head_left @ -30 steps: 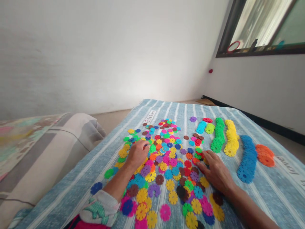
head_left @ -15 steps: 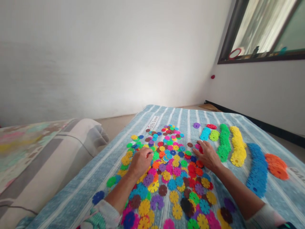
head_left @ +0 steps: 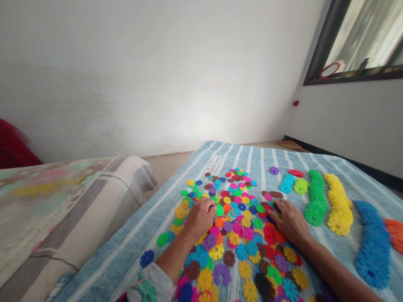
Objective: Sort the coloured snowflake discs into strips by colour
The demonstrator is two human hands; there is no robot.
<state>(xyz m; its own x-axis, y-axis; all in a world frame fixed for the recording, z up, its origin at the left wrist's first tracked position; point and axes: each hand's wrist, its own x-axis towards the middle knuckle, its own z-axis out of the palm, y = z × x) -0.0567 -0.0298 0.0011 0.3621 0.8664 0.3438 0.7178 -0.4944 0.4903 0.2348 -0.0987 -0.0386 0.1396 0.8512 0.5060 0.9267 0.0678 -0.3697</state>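
Many notched plastic snowflake discs in mixed colours lie in a loose heap, among them a yellow disc (head_left: 249, 290) and a purple disc (head_left: 222, 274). Over the left side of the heap is my left hand (head_left: 200, 217), its fingers closed in a pinch. A small dark edge shows at those fingertips, too little to name. My right hand (head_left: 289, 220) rests palm down at the heap's right edge, fingers stretched and touching red discs (head_left: 271, 232). Just beyond its fingertips lie brown discs (head_left: 276, 194) and a pink disc (head_left: 267, 196).
Sorted overlapping rows stand at right: green discs (head_left: 316, 197), yellow discs (head_left: 338, 203), blue discs (head_left: 373, 247) and orange discs (head_left: 395, 235). Smaller light-blue (head_left: 287, 183), lime (head_left: 301, 186) and red groups sit behind. A striped cloth (head_left: 126, 251) covers the table; a bed (head_left: 78, 209) is left.
The view has swung left, so everything sits further right. My right hand has drawn back from the pink disc, and brown discs now lie beside it. My left hand stays pinched over the heap.
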